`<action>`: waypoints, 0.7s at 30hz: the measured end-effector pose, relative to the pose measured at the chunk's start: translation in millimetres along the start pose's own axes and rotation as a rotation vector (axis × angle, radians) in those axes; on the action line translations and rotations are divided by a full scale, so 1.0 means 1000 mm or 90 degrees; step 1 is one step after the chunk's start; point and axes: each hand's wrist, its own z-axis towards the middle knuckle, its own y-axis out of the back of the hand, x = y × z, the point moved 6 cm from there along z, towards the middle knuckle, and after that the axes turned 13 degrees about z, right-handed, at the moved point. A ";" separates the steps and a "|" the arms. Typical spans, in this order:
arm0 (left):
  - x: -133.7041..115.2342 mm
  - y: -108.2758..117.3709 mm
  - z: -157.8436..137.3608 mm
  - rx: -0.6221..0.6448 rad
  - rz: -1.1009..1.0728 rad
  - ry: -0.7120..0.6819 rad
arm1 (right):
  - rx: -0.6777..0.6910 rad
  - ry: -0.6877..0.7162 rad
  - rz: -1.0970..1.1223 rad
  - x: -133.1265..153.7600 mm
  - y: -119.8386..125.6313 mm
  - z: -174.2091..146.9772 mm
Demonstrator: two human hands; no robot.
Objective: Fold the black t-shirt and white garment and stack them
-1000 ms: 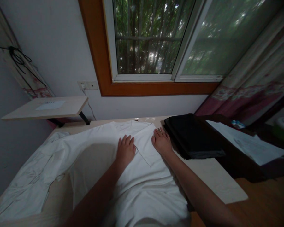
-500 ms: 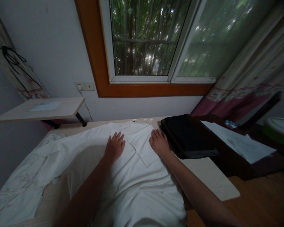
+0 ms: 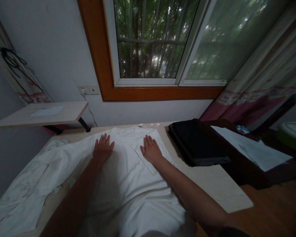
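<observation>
A white T-shirt [image 3: 123,158] lies spread on the light wooden table, its collar toward the wall. On the right, one sleeve is folded inward over the body, and my right hand [image 3: 151,148] rests flat on it with fingers stretched out. My left hand [image 3: 103,148] lies flat, fingers spread, near the shirt's left shoulder. Neither hand grips the cloth. Wrinkles run across the lower part of the shirt, close to my body. More crumpled white cloth [image 3: 22,184] lies at the left end of the table.
Folded black clothes [image 3: 197,141] are stacked right of the shirt. Beyond them a sheet of paper [image 3: 251,148] lies on a dark surface. A small raised shelf [image 3: 74,110] with a paper stands at the back left. The window [image 3: 155,42] and wall border the far table edge.
Both hands have slid left across the shirt. My right hand has moved from the shirt's right edge onto the folded sleeve; my left hand has moved toward the left shoulder.
</observation>
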 end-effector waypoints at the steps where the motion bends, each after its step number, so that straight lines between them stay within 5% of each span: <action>1: 0.005 -0.002 0.002 0.009 0.002 0.009 | 0.001 -0.005 0.005 -0.001 -0.001 0.005; 11: 0.038 -0.019 0.016 0.094 -0.012 0.039 | 0.004 -0.036 0.015 -0.023 -0.006 0.034; 21: 0.065 -0.021 0.009 0.038 0.045 0.006 | 0.010 -0.039 0.021 -0.024 -0.003 0.033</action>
